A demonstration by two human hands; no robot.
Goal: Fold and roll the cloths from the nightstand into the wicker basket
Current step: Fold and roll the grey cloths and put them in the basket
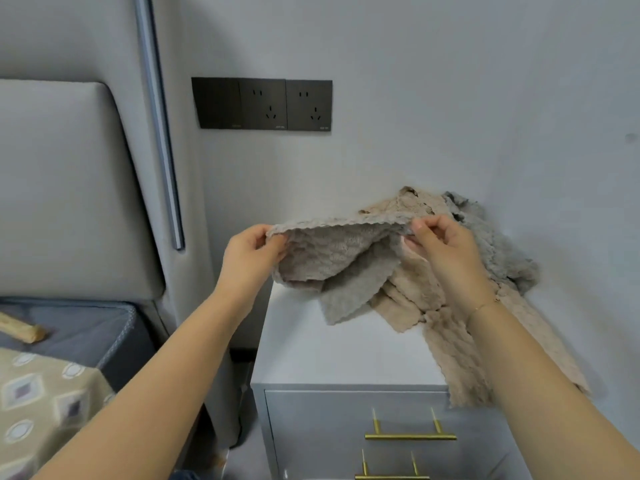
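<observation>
Left hand point(252, 252) and right hand point(441, 242) each pinch a top corner of a grey cloth point(332, 258), lifted over the nightstand's point(311, 351) back edge beside heaped cloths point(498, 258).

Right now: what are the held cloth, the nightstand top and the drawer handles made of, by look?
Held cloth, pinched by left hand and right hand: soft knit or plush textile, grey-beige, with a bumpy wavy texture and scalloped edge. Nightstand top: smooth white matte, likely painted or laminated board. Drawer handles: probably brass-finish metal, shiny gold bars.
</observation>
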